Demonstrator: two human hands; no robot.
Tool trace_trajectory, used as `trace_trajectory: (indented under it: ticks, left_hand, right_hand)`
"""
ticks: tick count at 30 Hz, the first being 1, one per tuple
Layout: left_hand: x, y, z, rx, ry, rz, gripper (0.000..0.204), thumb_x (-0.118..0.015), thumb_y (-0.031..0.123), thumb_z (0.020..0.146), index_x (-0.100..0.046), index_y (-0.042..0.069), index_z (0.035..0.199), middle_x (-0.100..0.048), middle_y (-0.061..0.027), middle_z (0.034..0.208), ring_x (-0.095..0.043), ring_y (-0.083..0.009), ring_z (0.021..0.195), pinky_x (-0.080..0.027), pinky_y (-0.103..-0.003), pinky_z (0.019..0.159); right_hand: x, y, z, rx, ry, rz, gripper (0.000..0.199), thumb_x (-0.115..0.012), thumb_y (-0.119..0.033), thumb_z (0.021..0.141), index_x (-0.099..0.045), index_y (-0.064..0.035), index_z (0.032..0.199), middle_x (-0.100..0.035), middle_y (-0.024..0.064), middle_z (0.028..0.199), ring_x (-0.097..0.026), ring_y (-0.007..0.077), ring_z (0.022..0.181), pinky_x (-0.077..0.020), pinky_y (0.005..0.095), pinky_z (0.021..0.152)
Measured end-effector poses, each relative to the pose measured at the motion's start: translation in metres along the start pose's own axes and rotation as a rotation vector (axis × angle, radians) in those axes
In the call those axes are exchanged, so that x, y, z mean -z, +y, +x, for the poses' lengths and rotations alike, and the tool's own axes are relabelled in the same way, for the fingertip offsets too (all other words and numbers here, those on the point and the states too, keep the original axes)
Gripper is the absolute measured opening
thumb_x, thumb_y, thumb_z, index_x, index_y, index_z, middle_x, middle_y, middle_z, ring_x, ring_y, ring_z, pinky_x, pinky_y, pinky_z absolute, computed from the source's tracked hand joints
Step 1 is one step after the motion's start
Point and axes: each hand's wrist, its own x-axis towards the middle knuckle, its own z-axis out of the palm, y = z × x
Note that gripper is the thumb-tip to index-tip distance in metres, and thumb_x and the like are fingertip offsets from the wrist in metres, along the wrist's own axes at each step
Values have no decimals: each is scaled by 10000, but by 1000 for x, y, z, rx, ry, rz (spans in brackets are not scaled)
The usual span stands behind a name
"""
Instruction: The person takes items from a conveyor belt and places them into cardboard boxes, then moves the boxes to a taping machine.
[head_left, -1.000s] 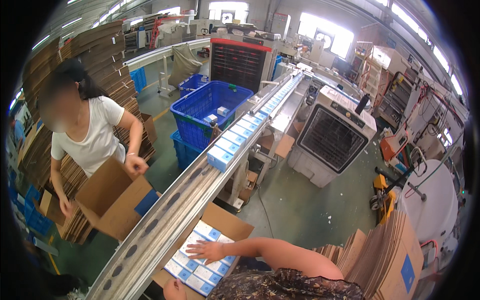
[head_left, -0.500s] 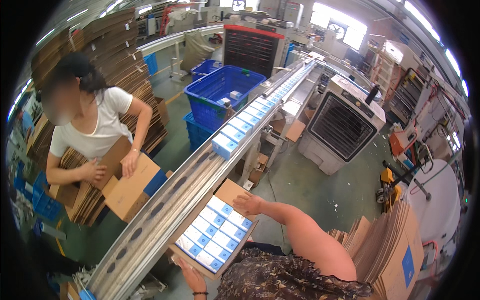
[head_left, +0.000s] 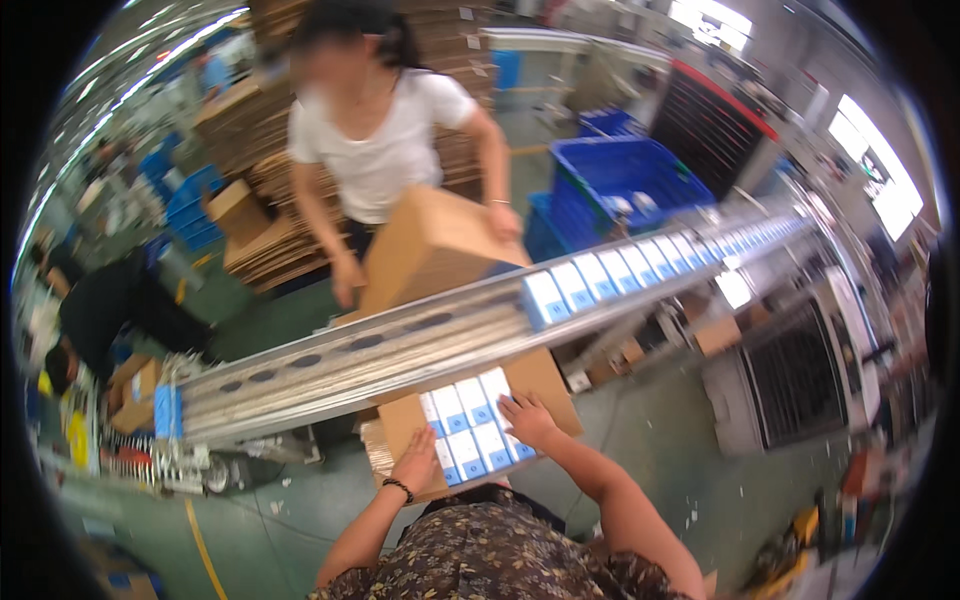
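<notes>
Beside the conveyor (head_left: 440,337), boxes (head_left: 464,440) lie between outstretched, empty left fingers (head_left: 424,443) and right fingers (head_left: 514,409).

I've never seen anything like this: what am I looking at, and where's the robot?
There's no robot here, just a person's bare hands. The round, bent view comes from a wide fisheye camera on that person's head, looking down. At the bottom you see their patterned top. The left hand lies flat at the left side of an open carton; the right hand is spread at the right side of the white-and-blue boxes packed inside. Neither hand seems to grip anything. Beyond runs a conveyor carrying a row of similar boxes. Across it, a co-worker handles another carton.
</notes>
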Motion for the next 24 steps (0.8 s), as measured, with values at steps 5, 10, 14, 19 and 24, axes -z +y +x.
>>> trace_trajectory:
  ticks: [5,10,14,19,24]
  left_hand:
    - [-14,-6,7,81,-138,93,593,-389,86,933,-221,-35,1489,-190,-185,1579,-205,-346,1453,-199,-388,1202]
    - [-19,2,25,89,-303,198,600,-360,60,932,-195,-32,1501,-100,-179,1601,-108,-321,1481,-132,-403,1217]
    - [-17,12,36,202,-397,110,644,-396,29,909,-176,-11,1513,-95,-172,1604,-87,-311,1486,-121,-394,1218]
    - [-45,-6,48,153,-328,178,571,-344,115,969,-205,9,1513,-99,-158,1606,-89,-293,1487,-129,-390,1220]
    - [36,25,52,453,-338,-320,522,-488,82,903,-421,63,1420,-381,-153,1497,-381,-291,1368,-321,-403,1123]
  right_hand:
    - [9,21,-2,-7,64,80,490,-677,-346,807,-606,-136,1245,-500,20,1401,-369,256,1361,-338,528,1078]
    - [12,80,-54,-503,264,446,598,-738,-264,763,-556,-40,1288,-576,198,1274,-547,358,1174,-453,429,970]
    - [37,36,-61,-334,-62,712,740,-711,-403,806,-452,38,1341,-548,280,1268,-588,403,1079,-489,445,909]
    - [-13,-2,-38,661,-378,411,939,-713,-503,773,-315,11,1450,-374,269,1438,-410,413,1317,-365,488,1075]
    - [140,-7,14,81,-638,193,848,-612,-504,874,-274,-17,1482,-322,192,1518,-323,361,1390,-228,448,1161]
